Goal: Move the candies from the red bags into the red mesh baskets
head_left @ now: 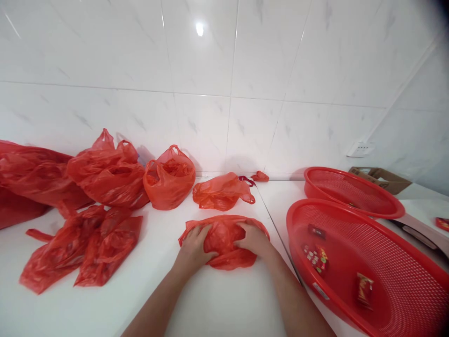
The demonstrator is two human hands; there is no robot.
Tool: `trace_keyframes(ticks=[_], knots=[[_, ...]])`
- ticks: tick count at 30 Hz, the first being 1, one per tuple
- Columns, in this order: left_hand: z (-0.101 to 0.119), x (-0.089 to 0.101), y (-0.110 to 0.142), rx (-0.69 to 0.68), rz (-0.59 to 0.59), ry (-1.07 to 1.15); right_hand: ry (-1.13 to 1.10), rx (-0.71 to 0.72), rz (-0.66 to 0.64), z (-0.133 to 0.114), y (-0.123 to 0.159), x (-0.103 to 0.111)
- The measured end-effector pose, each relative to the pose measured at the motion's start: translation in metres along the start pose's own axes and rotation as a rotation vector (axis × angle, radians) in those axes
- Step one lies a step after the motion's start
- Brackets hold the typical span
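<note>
A red plastic bag [224,236] lies low and spread out on the white table in front of me. My left hand [195,245] rests on its left side, the thumb apart from the fingers and pointing inward. On the opposite side, my right hand [255,239] touches the bag with thumb and fingers likewise apart. Neither hand visibly pinches the film. Behind this bag sits another crumpled red bag [224,191]. Whether anything is inside the bag under my hands cannot be made out.
Several fuller red bags [170,182] line the tiled wall at the left, with crumpled red bags [101,243] before them. Right of the table seam stand a large red basket [396,243] holding a few small wrapped packets [365,289], a second red basket [310,187] and a cardboard box [393,185].
</note>
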State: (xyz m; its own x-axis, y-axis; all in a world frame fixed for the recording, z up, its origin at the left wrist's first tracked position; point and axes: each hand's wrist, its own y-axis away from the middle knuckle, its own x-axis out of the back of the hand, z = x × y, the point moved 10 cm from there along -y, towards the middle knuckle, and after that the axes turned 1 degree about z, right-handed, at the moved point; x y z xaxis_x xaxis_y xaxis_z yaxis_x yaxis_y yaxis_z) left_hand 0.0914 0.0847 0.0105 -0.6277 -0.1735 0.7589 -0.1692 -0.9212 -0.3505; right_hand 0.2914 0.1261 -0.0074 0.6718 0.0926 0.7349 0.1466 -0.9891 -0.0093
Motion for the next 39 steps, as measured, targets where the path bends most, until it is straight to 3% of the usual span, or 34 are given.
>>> trace_keyframes(ticks=[3,6,8,12,17,20,23,29,31,34,39], knots=[[-0.020,-0.003,0.002,0.086,-0.058,-0.012,0.072,-0.064,-0.006,0.006,-0.002,0.000],[-0.025,0.002,0.002,0.089,-0.045,-0.015,0.061,-0.073,0.016,0.006,-0.004,0.002],[-0.013,0.012,0.002,0.004,0.043,-0.043,0.055,-0.068,0.031,0.005,-0.004,0.004],[0.038,0.023,0.014,-0.320,0.187,-0.128,0.065,-0.051,0.099,0.002,-0.001,0.011],[0.078,0.012,0.027,-0.539,0.134,-0.130,0.122,0.016,0.148,-0.002,0.000,0.013],[0.083,0.001,0.027,-0.558,0.097,-0.208,0.186,0.022,0.156,-0.003,0.000,0.012],[0.081,-0.016,0.026,-0.519,-0.018,-0.272,0.225,0.007,0.168,-0.004,0.000,0.013],[0.097,-0.029,0.042,-0.605,-0.148,-0.155,0.298,-0.036,0.224,0.002,-0.001,0.020],[0.102,-0.022,0.044,-0.625,-0.105,-0.135,0.313,-0.045,0.232,0.004,-0.001,0.021],[0.100,0.000,0.040,-0.612,0.061,-0.126,0.329,-0.038,0.243,-0.001,0.002,0.023],[0.072,0.034,0.025,-0.421,0.332,-0.297,0.438,0.006,0.361,-0.029,0.018,0.030]])
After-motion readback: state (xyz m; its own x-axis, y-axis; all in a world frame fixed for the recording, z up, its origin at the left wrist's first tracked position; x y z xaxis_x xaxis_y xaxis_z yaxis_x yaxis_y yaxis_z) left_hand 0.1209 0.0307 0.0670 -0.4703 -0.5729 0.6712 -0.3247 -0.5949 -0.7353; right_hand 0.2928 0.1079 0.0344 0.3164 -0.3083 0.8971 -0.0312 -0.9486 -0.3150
